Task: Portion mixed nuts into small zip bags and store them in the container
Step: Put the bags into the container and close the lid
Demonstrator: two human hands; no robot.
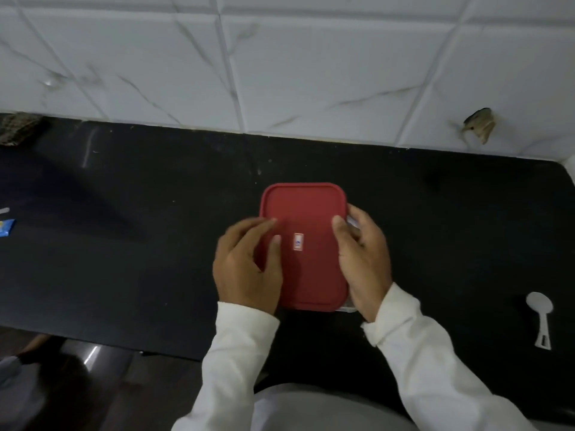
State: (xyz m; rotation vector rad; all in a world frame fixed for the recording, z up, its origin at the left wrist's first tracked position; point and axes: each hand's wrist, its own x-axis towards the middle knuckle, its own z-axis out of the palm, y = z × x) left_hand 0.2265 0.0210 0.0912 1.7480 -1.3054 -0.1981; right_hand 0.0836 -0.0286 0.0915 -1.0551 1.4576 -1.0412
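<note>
Container [306, 209] red-topped, small label [298, 242]; left hand [245, 262] flat atop, right hand [362, 259] grips its edge.

You are in a kitchen: a black stone worktop [155, 244] runs along a wall of white, marble-veined tiles [311, 73], and a red-lidded food container [306, 213] and a white plastic spoon [539, 318] sit on it.

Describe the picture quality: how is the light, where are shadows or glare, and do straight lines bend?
Head view: light is dim; the black counter loses detail, with one glare streak near its left end; a soft shadow lies on the red lid beside the left hand; tile lines on the wall bow with the wide lens; the white spoon looks slightly soft.
</note>
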